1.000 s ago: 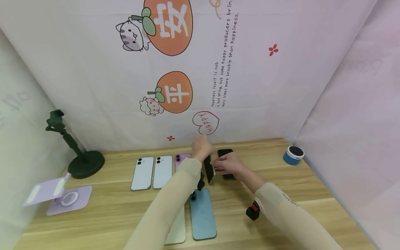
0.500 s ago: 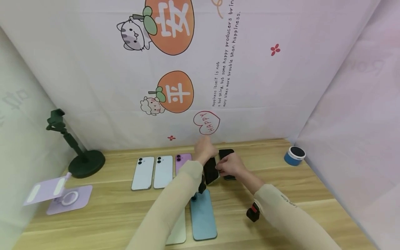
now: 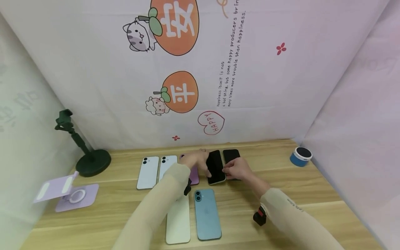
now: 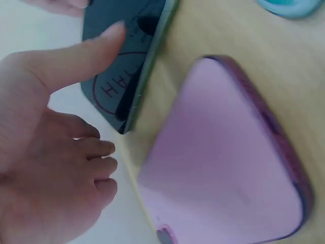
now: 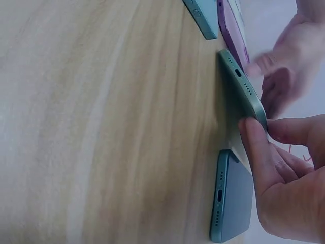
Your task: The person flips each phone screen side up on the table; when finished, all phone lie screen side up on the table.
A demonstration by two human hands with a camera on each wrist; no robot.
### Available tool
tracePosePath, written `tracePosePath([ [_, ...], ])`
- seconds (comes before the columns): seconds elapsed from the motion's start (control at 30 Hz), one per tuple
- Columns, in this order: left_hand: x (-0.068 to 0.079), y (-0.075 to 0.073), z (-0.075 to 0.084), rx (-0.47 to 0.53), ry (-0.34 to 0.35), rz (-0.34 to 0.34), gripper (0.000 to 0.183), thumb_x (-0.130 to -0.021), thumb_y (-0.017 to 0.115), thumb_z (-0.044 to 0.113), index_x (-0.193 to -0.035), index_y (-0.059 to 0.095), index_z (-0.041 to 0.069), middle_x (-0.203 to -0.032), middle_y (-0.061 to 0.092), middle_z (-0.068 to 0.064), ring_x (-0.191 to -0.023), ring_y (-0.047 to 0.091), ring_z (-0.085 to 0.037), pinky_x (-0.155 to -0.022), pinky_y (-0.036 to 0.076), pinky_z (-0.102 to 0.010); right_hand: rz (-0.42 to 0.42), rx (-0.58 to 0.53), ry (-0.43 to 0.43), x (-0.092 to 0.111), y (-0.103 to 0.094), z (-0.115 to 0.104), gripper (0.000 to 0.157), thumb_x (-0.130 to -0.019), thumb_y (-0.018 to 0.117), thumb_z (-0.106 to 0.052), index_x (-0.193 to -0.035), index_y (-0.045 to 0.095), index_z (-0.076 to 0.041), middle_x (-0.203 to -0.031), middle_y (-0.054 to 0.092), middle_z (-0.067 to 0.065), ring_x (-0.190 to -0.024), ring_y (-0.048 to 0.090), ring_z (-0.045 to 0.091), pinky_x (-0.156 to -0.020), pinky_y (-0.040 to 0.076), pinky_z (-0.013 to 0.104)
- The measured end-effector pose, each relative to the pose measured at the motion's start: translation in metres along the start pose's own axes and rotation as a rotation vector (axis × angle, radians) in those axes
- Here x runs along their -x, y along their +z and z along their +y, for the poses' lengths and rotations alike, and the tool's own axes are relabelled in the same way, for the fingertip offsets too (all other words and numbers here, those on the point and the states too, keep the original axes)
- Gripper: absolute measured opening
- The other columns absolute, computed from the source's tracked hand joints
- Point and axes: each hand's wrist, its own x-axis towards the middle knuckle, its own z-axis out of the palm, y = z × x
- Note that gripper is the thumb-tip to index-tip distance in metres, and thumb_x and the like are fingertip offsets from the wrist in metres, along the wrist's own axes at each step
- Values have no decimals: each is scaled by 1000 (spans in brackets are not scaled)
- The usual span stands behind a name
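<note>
A phone with a black screen facing up point(image 3: 215, 167) lies near the back of the table. My right hand point(image 3: 238, 168) pinches its right edge between thumb and fingers; in the right wrist view this green-framed phone point(image 5: 244, 84) is tilted, with the pinched edge raised. My left hand point(image 3: 196, 160) is just left of it, apart from any grip, with thumb and fingers spread loosely in the left wrist view. Under that hand lies a purple phone point(image 4: 218, 152), back up. Another dark-screened phone point(image 3: 231, 155) lies to the right, partly behind my right hand.
Two white phones point(image 3: 148, 173) lie back left. Nearer lie a pale phone point(image 3: 178, 222) and a blue phone point(image 3: 207, 215). A lilac folding stand point(image 3: 78, 198) and black stand point(image 3: 93, 163) are left; a blue round speaker point(image 3: 300, 157) is right. Cloth walls border the table.
The phone between my hands has turned from nearly on edge to almost flat, screen up. My left hand has let go of it and moved left. My right hand keeps its pinch.
</note>
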Motion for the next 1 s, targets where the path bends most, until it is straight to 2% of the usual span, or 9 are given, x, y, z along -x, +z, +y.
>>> tracePosePath([
  [0.07,2,4,-2,-31,-18,-32,114,-86,84,42,-166,14,1,-175,15,-20,-165,14,-36,-135,17,-47,-5,-4,-6,0,1,3,27,-94,70,-3,-115,72,14,-110,77,29,-74,79,19,-68,65,29],
  [0.13,3,7,-4,-37,-39,-32,117,-85,85,44,-166,12,2,-176,11,-20,-165,10,-36,-136,14,-47,-8,-20,-14,0,3,5,29,-95,69,-2,-119,70,15,-112,76,30,-77,79,22,-69,66,30],
  [0.4,-1,13,-11,-26,-47,-31,124,-80,87,48,-166,11,1,-176,11,-19,-166,9,-34,-136,13,-46,6,-27,-77,0,7,10,40,-94,67,4,-133,62,11,-113,74,29,-82,77,22,-70,66,33],
  [0.5,-2,13,-14,-14,-30,-32,123,-81,87,47,-166,10,1,-176,10,-19,-166,8,-35,-136,12,-47,-6,59,-119,0,7,9,45,-93,69,3,-138,62,7,-108,72,24,-77,73,18,-66,63,29],
  [0.63,-2,12,-17,3,-13,-32,122,-83,86,46,-166,10,1,-176,9,-19,-166,6,-36,-136,11,-48,-78,233,-171,1,10,5,63,-85,80,-4,-144,58,4,-96,70,17,-69,63,14,-65,52,25],
  [0.73,-2,13,-19,10,-8,-26,120,-83,86,45,-166,11,1,-176,10,-19,-166,7,-36,-136,11,-48,-118,374,-242,2,14,3,74,-78,86,-7,-145,56,5,-114,71,21,-79,60,17,-74,51,28],
  [0.83,-2,14,-21,16,-6,-14,119,-83,87,44,-166,13,2,-176,13,-17,-165,10,-35,-136,13,-48,-117,482,-315,3,17,3,75,-75,88,-7,-142,57,8,-139,62,24,-89,59,19,-84,55,34],
  [0.9,-1,13,-21,31,-3,-6,117,-82,88,41,-166,16,3,-176,17,-15,-165,15,-33,-135,17,-46,-117,526,-339,3,19,3,73,-77,88,-7,-141,57,9,-141,62,25,-89,60,19,-85,56,36],
  [1.0,0,12,-22,51,8,-2,115,-81,89,37,-166,19,4,-175,21,-12,-163,22,-30,-134,21,-44,-101,575,-348,4,21,2,70,-79,88,-10,-140,59,9,-127,69,20,-88,59,19,-85,55,37],
])
